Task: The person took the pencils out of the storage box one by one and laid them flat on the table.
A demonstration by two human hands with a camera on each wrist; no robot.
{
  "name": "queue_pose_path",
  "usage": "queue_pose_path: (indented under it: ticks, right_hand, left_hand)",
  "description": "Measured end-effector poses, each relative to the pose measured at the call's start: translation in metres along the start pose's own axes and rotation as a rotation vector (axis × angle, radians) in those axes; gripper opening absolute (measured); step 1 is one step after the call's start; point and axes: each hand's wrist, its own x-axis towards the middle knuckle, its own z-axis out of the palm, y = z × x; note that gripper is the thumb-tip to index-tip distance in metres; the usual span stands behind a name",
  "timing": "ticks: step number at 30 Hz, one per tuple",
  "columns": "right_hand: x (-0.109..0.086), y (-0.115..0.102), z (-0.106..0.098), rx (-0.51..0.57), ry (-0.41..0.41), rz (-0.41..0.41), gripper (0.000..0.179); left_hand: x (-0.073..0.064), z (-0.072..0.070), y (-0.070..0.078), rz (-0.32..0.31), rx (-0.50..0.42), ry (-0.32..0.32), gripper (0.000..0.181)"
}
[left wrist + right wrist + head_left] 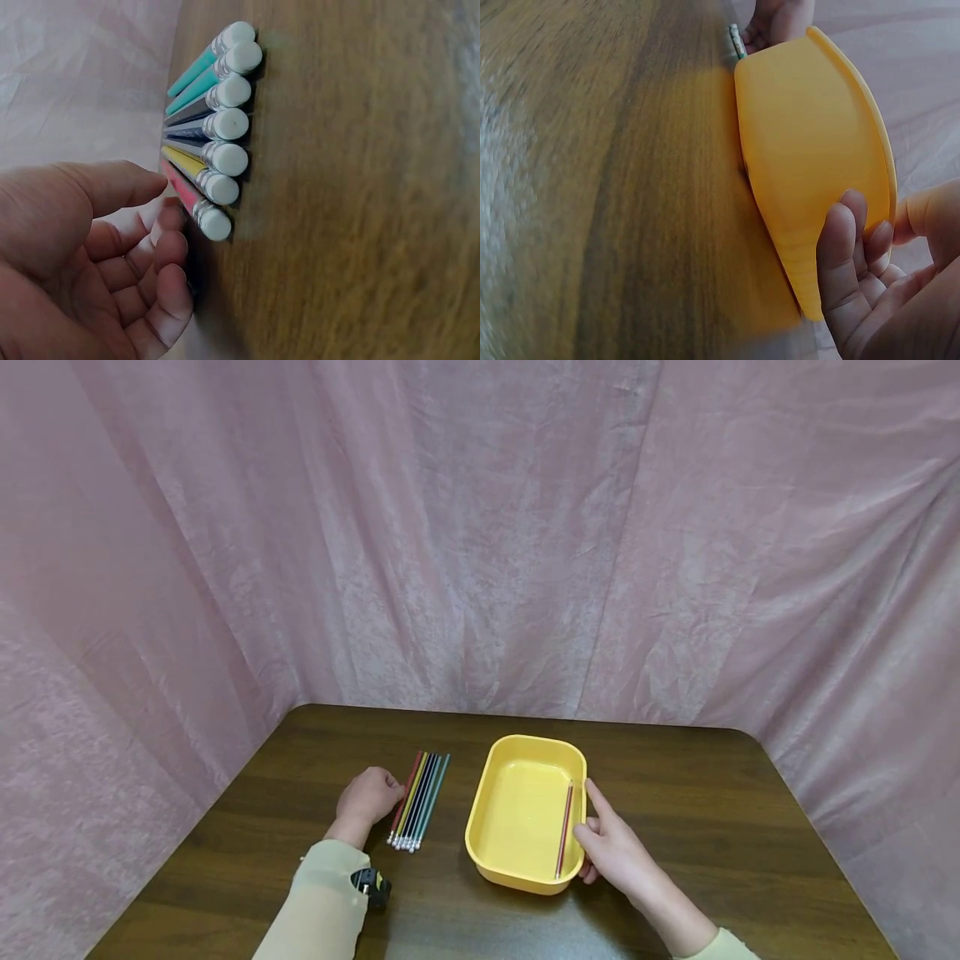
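Observation:
Several eraser-topped pencils point(193, 107) lie side by side on the table, in yellow, dark and teal, with a red pencil point(184, 189) at the left end of the row. My left hand point(369, 797) is beside that red pencil, its thumb and index fingertips right at the pencil's side and its other fingers loosely bent. To the right stands a yellow tray point(480, 835), with one red pencil point(565, 831) lying lengthwise inside along its right wall. My right hand point(617, 850) holds the tray's right side, thumb over the rim and fingers against the outer wall point(810, 150).
The brown wooden table point(690, 810) has rounded far corners. Behind and beside it hangs a pink velvet curtain point(480, 543). A small black device point(371, 887) is worn on my left wrist, over the pale sleeve point(318, 893).

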Motion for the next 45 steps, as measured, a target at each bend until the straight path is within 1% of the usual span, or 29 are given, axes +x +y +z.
queue_pose_path:
  ticks: [4,9,15,18,25,29,32,41,45]
  right_hand:
    - [0.000,0.000,0.000,0.001,-0.001,-0.001,0.092]
    - [0.000,0.001,0.000,-0.004,-0.004,0.003,0.092]
    - [0.001,0.001,0.001,-0.011,-0.006,-0.003,0.091]
    - [0.000,0.001,0.000,-0.004,-0.008,-0.002,0.091]
    - [-0.001,0.002,-0.001,0.003,-0.008,0.002,0.091]
    - [-0.001,0.002,-0.001,0.007,-0.012,0.000,0.091]
    - [-0.002,0.002,-0.001,0.013,-0.016,0.000,0.090]
    - [-0.002,0.002,-0.001,0.016,-0.017,-0.001,0.090]
    - [-0.001,0.001,-0.001,0.011,-0.012,-0.005,0.090]
  left_hand:
    - [-0.001,-0.001,0.002,-0.003,-0.004,0.000,0.043]
    - [-0.002,-0.002,0.006,-0.018,-0.043,0.001,0.031]
    - [-0.002,-0.004,0.014,0.008,-0.103,0.043,0.028]
    - [-0.003,-0.007,0.021,0.021,-0.159,0.055,0.027]
    - [-0.013,-0.011,0.045,0.031,-0.348,0.042,0.028]
    - [-0.021,-0.015,0.061,0.049,-0.410,0.051,0.028]
    - [-0.026,-0.016,0.073,0.072,-0.425,0.059,0.027]
    - [-0.042,-0.016,0.103,0.166,-0.381,0.061,0.023]
    - [-0.047,-0.013,0.114,0.197,-0.394,0.051,0.020]
